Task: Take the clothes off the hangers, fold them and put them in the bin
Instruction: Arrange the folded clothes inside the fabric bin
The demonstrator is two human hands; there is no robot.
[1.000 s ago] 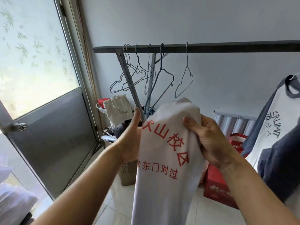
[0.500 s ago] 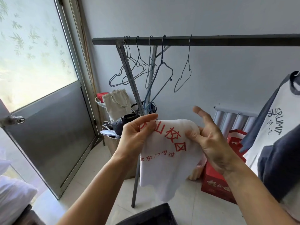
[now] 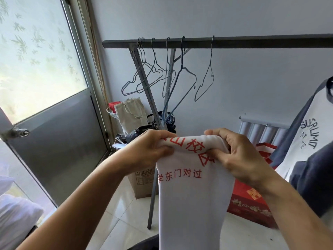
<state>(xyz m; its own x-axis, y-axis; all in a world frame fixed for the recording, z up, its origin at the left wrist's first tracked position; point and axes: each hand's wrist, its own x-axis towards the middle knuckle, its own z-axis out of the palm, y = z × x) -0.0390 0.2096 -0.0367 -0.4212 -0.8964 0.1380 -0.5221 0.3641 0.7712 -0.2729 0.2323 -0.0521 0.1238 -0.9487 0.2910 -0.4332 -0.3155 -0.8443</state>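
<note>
Both hands are up in front of the rail (image 3: pixel 234 42), and the shirt (image 3: pixel 192 201) is in the air between them. It's white with red characters, doubled over along the top, and its long body drops straight down past the bottom of the view.

The left hand (image 3: pixel 153 148) has its fingers curled over the folded top at the shirt's left corner, with the cloth bunched tight in the grip. The right hand (image 3: pixel 232 154) has its fingers wrapped over the top at the right corner, and the thumb presses into the front of the cloth right by the red print. Both fists are closed on fabric, backs of the hands to the camera.

Behind them, a row of bare wire hangers (image 3: pixel 204 82) dangles at the left end of the rail (the blue one hangs lower than the rest, down to the rail's slanted leg). Out at the rail's right end hangs a top (image 3: pixel 304 141), white with grey sleeves and dark lettering. A darker garment overlaps it in front, and how that one is hung cannot be seen.

Down on the floor, a box (image 3: pixel 142 181) stands beside the rail's leg. A tote (image 3: pixel 129 114) rises behind it among a heap of bags. A red box (image 3: pixel 250 204) sits low on the right, partly hidden by the shirt. A radiator (image 3: pixel 261 130) is on the back wall, and a door (image 3: pixel 54 132) is on the left.
</note>
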